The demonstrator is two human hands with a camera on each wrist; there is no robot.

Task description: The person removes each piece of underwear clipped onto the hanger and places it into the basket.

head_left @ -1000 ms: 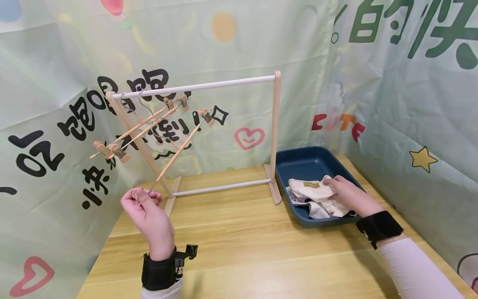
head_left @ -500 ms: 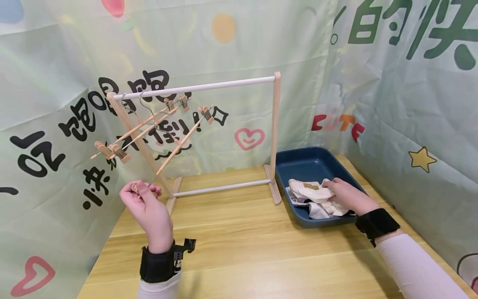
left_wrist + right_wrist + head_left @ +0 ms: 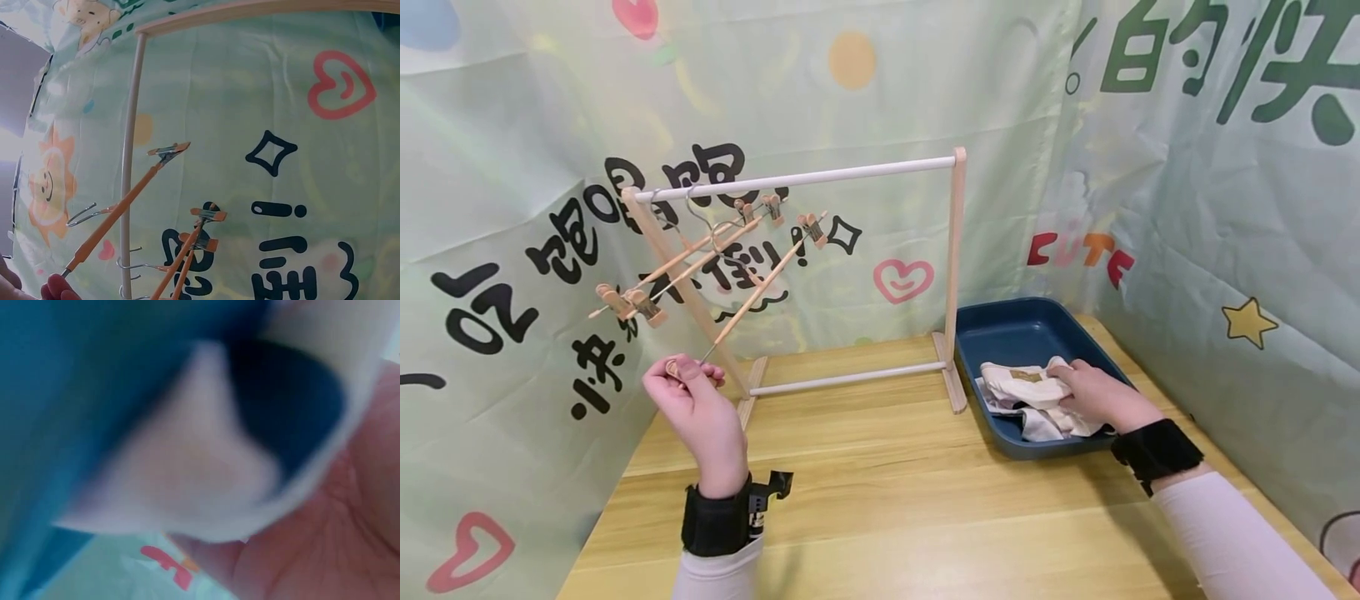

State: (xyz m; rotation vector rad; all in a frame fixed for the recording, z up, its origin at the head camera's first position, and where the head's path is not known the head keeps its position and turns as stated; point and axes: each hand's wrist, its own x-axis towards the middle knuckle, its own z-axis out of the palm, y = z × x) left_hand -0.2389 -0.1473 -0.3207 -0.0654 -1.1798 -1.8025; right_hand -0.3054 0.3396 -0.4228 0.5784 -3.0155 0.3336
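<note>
On the left, my left hand (image 3: 703,425) holds a wooden clip hanger (image 3: 756,300) by its near end, with the fingers around the clip there. The hanger slants up and away, its far clip free, and its metal hook is off the rail in the left wrist view. My right hand (image 3: 1108,396) pinches a cream cloth garment (image 3: 1018,385) with a tan patch, at its upper edge. That garment lies on other folded cloth inside a dark blue bin (image 3: 1011,321). In the right wrist view, the cream cloth (image 3: 181,475) is blurred beside my palm.
A wooden rack (image 3: 958,258) with a white top rail (image 3: 850,173) stands at the back. Two more clip hangers (image 3: 700,262) hang at the rail's left end. Printed fabric walls (image 3: 1232,250) enclose the wooden table (image 3: 887,500) behind and at both sides.
My left hand has moved slightly forward and left with the hanger. The right hand stays at the garment with little movement. The head view has shifted a little.
</note>
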